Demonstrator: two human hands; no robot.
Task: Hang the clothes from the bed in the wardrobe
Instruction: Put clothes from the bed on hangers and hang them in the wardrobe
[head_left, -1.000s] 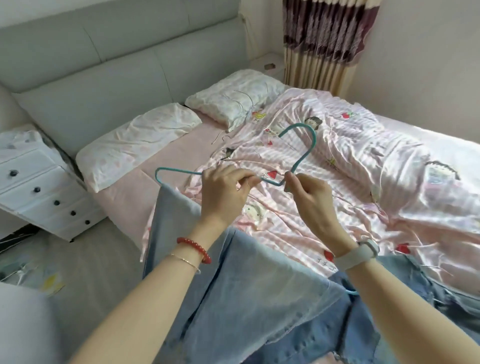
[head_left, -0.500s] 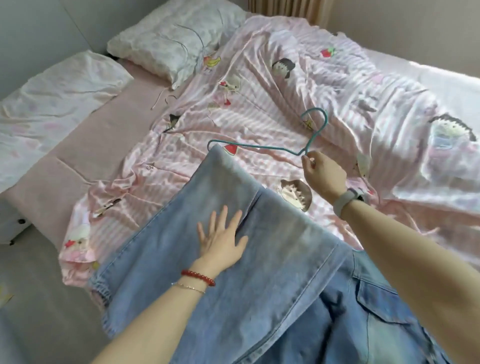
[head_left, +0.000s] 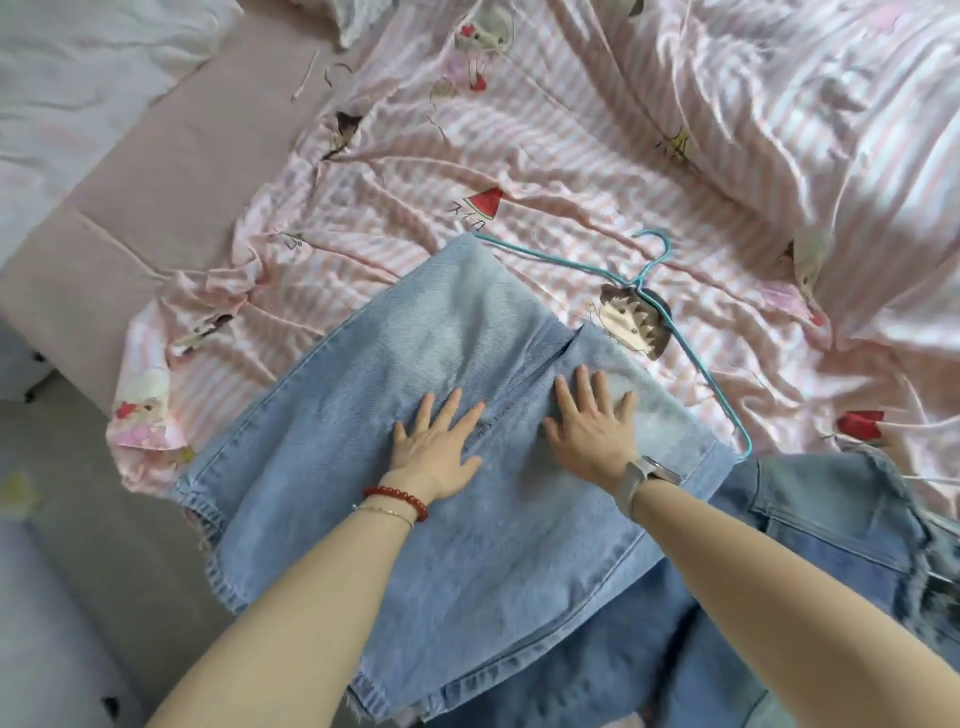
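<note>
We see both hands, left hand and right hand, pressing flat with fingers spread on the light-blue jeans, folded over a teal wire hanger near the bed's front edge.

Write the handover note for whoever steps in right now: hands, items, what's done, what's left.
Left hand: open, flat on the light blue denim jeans.
Right hand: open, flat on the same jeans, beside the left.
Jeans lie folded over the thin teal wire hanger, both resting on the pink striped cartoon-print duvet; hook free, pointing away.
Done: jeans draped on hanger.
Left: grip the hook, lift, hang it in the wardrobe, which is out of view.
</note>
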